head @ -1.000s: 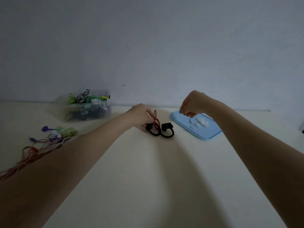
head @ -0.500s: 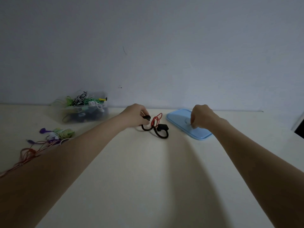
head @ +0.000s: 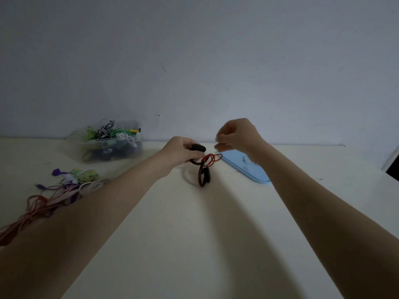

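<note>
My left hand (head: 181, 151) grips one black ear-hook earphone (head: 197, 147) a little above the cream table (head: 194, 244). Its twin earphone (head: 204, 175) hangs below on a looped red cable (head: 212, 158), just touching the table. My right hand (head: 237, 134) is raised to the right of the earphones, above the near end of a light blue lid (head: 252, 173). Its thumb and forefinger pinch together on what looks like a tiny pale piece, too small to see clearly. A few small white pieces (head: 245, 161) lie on the lid.
A clear plastic box (head: 110, 145) full of tangled coloured earphones stands at the back left against the wall. Loose purple, green and white earphones (head: 73, 178) and an orange cable (head: 36, 203) lie at the left, partly under my left forearm.
My right hand has lifted off the blue lid with its fingertips pinched. My left hand has raised the earphones, so one now dangles on the red cable.
</note>
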Demonstrator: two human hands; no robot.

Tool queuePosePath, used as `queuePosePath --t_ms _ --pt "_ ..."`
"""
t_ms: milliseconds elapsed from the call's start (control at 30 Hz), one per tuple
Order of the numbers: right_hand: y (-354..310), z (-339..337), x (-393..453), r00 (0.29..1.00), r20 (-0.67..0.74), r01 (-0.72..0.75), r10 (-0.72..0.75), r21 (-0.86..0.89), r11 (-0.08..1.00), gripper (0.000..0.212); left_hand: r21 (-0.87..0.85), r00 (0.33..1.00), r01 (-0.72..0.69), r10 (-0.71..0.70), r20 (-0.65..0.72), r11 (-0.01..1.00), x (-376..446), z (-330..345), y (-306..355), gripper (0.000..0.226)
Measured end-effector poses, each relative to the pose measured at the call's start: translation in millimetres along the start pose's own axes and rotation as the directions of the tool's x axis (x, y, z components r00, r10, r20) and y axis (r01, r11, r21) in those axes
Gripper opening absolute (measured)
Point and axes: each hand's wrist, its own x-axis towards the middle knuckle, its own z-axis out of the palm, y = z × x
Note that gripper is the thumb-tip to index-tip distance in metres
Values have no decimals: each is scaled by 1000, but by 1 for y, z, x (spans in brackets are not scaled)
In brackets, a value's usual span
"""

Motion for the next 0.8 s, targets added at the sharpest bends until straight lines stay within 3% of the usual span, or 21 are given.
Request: queuePosePath --t_ms 33,133,300,400,667,800 --pt "-1 10 0 1000 15 -22 20 124 992 12 -61 1000 8 -7 5 998 -2 -2 -2 14" --pt "7 32 -1 1000 18 -25 22 184 983 12 -226 999 17 -8 38 974 -4 -6 -5 15" --pt "18 45 -4 996 88 -48 17 374 926 5 -321 1000 -12 5 -20 947 -3 -17 -9 23" --pt "22 48 -2 994 106 -83 39 452 888 5 -200 993 -101 85 -84 975 -2 -20 -15 29" --pt "41 61 8 987 148 -124 57 501 857 12 41 962 -263 265 -62 964 4 -9 -32 34" --pt "46 59 10 989 131 -133 65 625 769 12 142 943 -307 321 -90 941 11 -2 -34 40"
